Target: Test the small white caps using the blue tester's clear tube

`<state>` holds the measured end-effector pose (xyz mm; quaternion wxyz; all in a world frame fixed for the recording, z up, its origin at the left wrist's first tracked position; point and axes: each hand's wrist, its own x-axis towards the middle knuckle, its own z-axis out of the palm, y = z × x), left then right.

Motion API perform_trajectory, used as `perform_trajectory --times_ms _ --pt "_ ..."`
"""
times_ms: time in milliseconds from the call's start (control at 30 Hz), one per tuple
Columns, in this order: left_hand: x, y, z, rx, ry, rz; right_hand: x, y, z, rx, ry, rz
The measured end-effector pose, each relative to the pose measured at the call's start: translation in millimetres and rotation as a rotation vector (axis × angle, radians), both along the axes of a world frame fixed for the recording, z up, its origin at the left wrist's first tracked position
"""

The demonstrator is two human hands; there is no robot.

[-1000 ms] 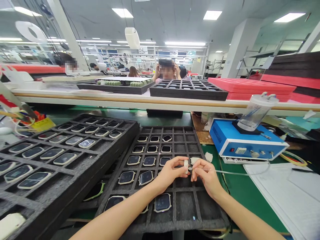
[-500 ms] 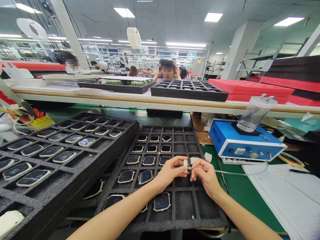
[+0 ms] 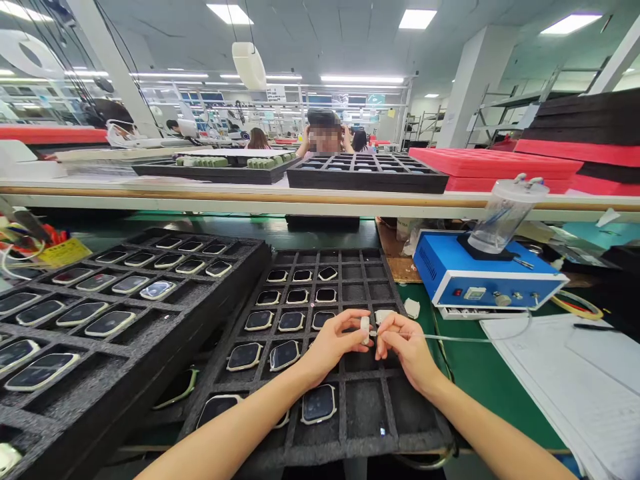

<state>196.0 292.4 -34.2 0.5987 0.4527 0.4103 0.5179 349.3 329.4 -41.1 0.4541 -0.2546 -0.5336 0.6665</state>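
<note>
Right now, the small white piece [image 3: 365,331] is a little right of the middle of the frame, above the black tray [image 3: 364,408]. The left hand [image 3: 336,341] pinches it between thumb and fingers. The right hand [image 3: 407,343], just beside it, has its fingertips closed on the end of a thin hose [image 3: 460,339], which runs off to the right toward the blue box [image 3: 480,285]. The tip is close to the white piece, but I cannot tell if they touch. Another white piece [image 3: 384,316] sits just behind the right hand, and a white lump [image 3: 411,308] lies near the tray's right edge. The watch [image 3: 319,403] at the bottom middle sits in the tray below the left arm. Some things could go wrong here. The white piece is tiny, so a loose pinch could let it drop into the tray. If the hose gets pulled, the tip could slip and poke the wrong spot. The hose crosses the papers [image 3: 570,393] at the right, so moving them could tug it. A low arm could also bump the watch.
</note>
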Motion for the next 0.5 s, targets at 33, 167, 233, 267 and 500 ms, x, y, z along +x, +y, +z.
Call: perform_trajectory --times_ms 33,167,233,267,500 --pt "0.0 0.1 -0.4 -0.002 0.001 0.0 -0.2 0.0 0.3 -0.007 0.002 0.0" --pt "0.0 0.1 -0.9 -0.003 0.006 -0.005 -0.3 0.0 0.9 -0.014 0.01 0.0" --pt "0.0 0.1 -0.5 0.0 0.01 -0.006 -0.1 0.0 0.7 -0.011 0.012 -0.001" --pt "0.0 0.1 -0.2 -0.001 0.012 -0.007 0.0 0.0 0.5 -0.008 0.011 -0.002" --pt "-0.3 0.2 -0.6 -0.003 0.013 -0.011 0.3 0.8 -2.4 0.002 -0.006 -0.001"
